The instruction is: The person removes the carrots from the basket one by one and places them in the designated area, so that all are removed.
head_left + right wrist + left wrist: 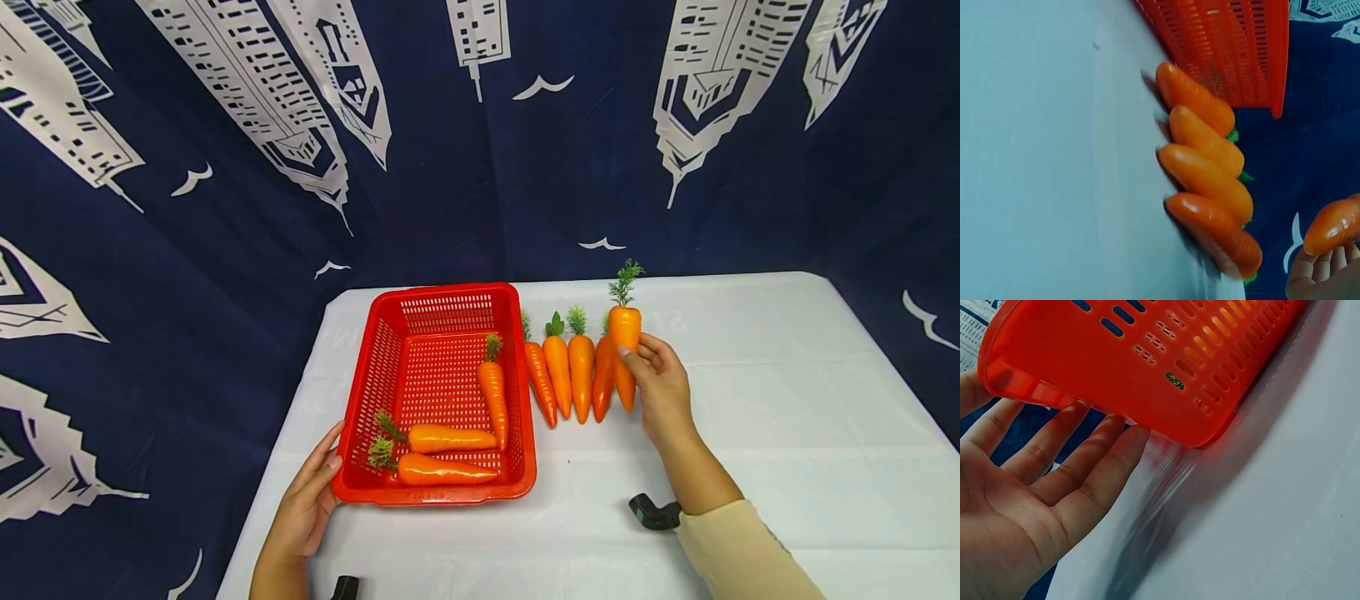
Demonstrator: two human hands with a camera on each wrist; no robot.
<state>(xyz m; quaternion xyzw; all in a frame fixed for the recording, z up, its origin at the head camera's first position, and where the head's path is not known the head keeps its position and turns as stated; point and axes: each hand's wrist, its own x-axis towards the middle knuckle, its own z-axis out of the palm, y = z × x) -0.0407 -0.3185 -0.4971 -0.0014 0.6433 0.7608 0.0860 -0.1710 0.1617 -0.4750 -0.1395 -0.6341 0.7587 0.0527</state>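
A red plastic basket [438, 497] stands on the white table with three orange carrots inside, one of them an upright-lying carrot [492, 400] along its right wall. My left hand [303, 496] touches the basket's near left corner, its fingers extended and fingertips along the rim in the left wrist view. Right of the basket, my right hand [663, 383] pinches a carrot [624, 325] with a feathery green top. Several more carrots [581, 379] lie side by side between that hand and the basket, tips toward me. In the right wrist view the held carrot [1335, 226] shows only partly.
The white table [787, 400] reaches to a dark blue curtain [525, 183] printed with white buildings and birds. Black wrist-camera parts [654, 512] show by the right wrist and at the bottom edge near the left arm. A beige sleeve [738, 550] covers the right forearm.
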